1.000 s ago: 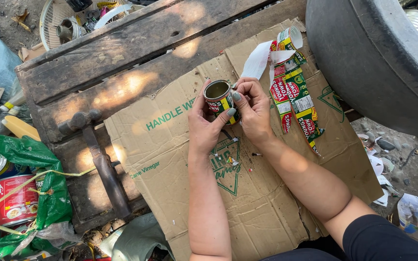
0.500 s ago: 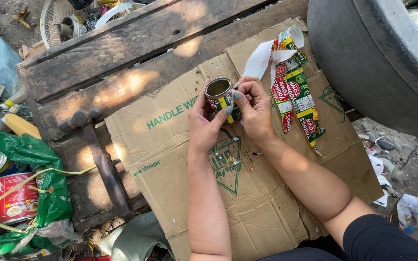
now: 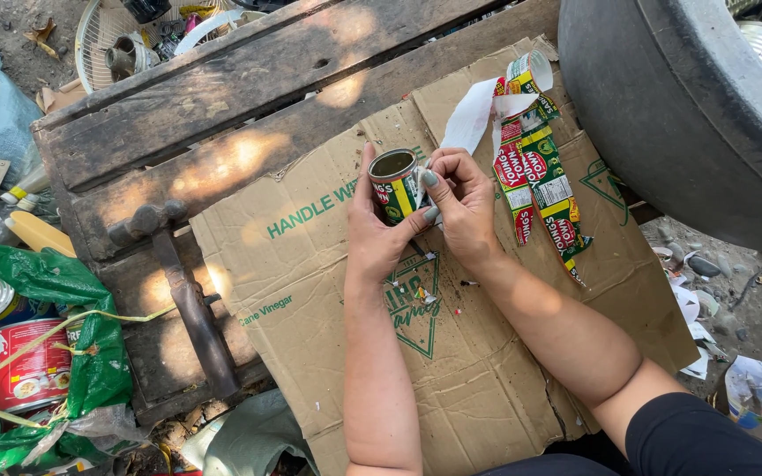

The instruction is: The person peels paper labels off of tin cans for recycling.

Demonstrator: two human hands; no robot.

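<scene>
left hand gripping small open can, right hand fingers pinching its label edge, over flattened cardboard, peeled labels just beside

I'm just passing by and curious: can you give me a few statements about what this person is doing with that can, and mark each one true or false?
1. Both hands are on a small tin can. True: the left hand and the right hand hold it between them.
2. The can is sealed shut. False: its top is open.
3. The hands work above flattened cardboard. True.
4. A strip of peeled labels lies to the left of the can. False: it lies on the right-hand side.
5. The green bag holds bottles. False: cans show in it.
</scene>
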